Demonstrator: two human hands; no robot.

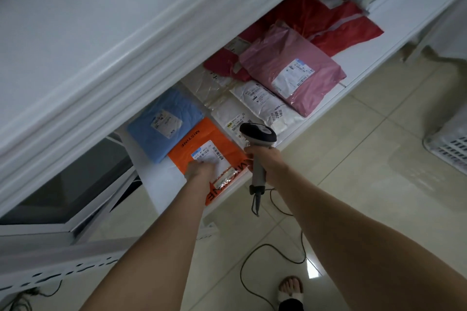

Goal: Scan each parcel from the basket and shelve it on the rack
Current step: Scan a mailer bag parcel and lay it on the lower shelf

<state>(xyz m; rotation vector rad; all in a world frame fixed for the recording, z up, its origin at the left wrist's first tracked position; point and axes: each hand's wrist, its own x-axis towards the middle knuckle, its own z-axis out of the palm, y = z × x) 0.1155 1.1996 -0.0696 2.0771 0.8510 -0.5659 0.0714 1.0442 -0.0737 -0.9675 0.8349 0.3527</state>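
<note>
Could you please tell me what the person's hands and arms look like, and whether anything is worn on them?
The left arm and right arm are bare up to the frame edge, no sleeves in view. The left hand and right hand wear no gloves; no watch, bracelet or ring shows.

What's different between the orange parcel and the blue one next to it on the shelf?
The orange parcel is printed with black lettering; the blue parcel is plain. The left hand is on the orange parcel, while no hand touches the blue parcel. The orange parcel reaches the front edge of the shelf; the blue parcel lies further back. Both are soft, labelled bags lying flat on that shelf.
</note>
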